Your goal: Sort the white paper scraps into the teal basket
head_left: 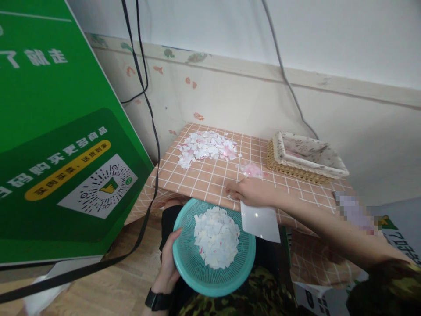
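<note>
My left hand grips the left rim of a round teal plastic colander above my lap, thumb over the edge. Inside the colander lies a heap of torn white paper scraps, a few with pink marks. Over the front edge of the table, my right hand has its fingers curled, with the tips down by a small scrap on the cloth. A glossy white sheet comes out from under that hand and hangs past the table edge; whether the hand grips it is hidden.
A larger pile of paper scraps lies at the table's back left, with a small pinkish clump nearer. A cloth-lined wicker basket stands at right. The tablecloth is checked. A green sign and hanging black cables are at left.
</note>
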`<state>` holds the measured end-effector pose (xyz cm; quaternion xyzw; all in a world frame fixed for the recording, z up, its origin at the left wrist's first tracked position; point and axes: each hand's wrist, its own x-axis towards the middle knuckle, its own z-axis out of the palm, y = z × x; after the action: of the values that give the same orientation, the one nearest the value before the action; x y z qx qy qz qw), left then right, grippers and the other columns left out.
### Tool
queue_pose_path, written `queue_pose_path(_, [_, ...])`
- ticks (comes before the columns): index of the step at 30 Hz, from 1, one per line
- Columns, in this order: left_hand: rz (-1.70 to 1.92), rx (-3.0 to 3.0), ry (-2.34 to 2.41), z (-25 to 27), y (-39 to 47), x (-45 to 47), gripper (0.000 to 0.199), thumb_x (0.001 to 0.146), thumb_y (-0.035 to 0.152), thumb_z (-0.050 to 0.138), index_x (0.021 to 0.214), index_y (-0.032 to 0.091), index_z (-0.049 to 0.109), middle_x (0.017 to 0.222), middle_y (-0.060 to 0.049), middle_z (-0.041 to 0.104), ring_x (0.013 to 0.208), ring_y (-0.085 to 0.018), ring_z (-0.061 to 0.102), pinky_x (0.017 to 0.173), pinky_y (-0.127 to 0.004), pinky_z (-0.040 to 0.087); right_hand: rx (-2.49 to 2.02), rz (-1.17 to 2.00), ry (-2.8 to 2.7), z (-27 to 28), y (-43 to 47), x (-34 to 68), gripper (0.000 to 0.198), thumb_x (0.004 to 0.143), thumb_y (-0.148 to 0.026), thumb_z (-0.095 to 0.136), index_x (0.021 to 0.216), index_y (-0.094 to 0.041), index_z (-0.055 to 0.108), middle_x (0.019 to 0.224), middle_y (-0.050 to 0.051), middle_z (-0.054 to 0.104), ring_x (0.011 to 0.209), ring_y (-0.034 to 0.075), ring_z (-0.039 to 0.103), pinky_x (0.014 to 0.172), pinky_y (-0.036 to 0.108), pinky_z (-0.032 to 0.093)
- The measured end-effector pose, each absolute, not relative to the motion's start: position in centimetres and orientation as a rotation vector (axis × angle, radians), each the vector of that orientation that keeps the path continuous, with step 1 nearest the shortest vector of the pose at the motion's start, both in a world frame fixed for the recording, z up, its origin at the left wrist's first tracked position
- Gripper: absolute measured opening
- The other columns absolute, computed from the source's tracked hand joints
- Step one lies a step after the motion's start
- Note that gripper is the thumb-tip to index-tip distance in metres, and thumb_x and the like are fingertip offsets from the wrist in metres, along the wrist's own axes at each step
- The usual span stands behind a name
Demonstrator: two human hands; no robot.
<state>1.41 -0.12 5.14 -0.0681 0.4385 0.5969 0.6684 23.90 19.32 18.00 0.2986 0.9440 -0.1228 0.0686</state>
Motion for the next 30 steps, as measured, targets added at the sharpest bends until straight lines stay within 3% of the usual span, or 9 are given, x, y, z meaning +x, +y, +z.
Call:
queue_pose_path(9, [1.352, -0.150, 0.993, 5.0, -0.1, 1.5, 0.021, 0.070, 0.027, 0.067, 0.083, 0.011, 0.072, 0.076, -0.010, 0.074, 0.067, -0.026, 0.068, 0.071, -0.042, 0.053, 0.717, -0.169, 2.833, 18.8, 19.3, 23.4, 0.017, 0.092, -0.026, 0.040, 0.095, -0.019, 0.055, 0.079, 0.006, 0.066, 0.066, 0.016, 0.057, 0.053, 0.026, 0.029])
queue_pose_path(18, [1.345, -0.156, 0.959, 5.1, -0.2, 1.5, 0.020, 0.071, 0.027, 0.067, 0.081, 0.011, 0.072, 0.074, -0.009, 0.074, 0.065, -0.025, 0.068, 0.072, -0.042, 0.054, 0.739, -0.502, 2.957, 18.6, 20.1, 23.4, 0.011, 0.085, -0.016, 0.046, 0.087, -0.017, 0.057, 0.082, 0.004, 0.065, 0.071, 0.013, 0.057, 0.063, 0.023, 0.038])
queue_pose_path(30, [1.354, -0.155, 0.952, 5.0, -0.3, 1.5, 0.020, 0.069, 0.026, 0.069, 0.081, 0.011, 0.072, 0.075, -0.009, 0.074, 0.066, -0.026, 0.068, 0.072, -0.043, 0.054, 0.735, -0.377, 3.030, 18.8, 19.7, 23.0, 0.019, 0.088, -0.020, 0.043, 0.100, -0.018, 0.058, 0.089, 0.006, 0.066, 0.076, 0.015, 0.060, 0.067, 0.025, 0.040])
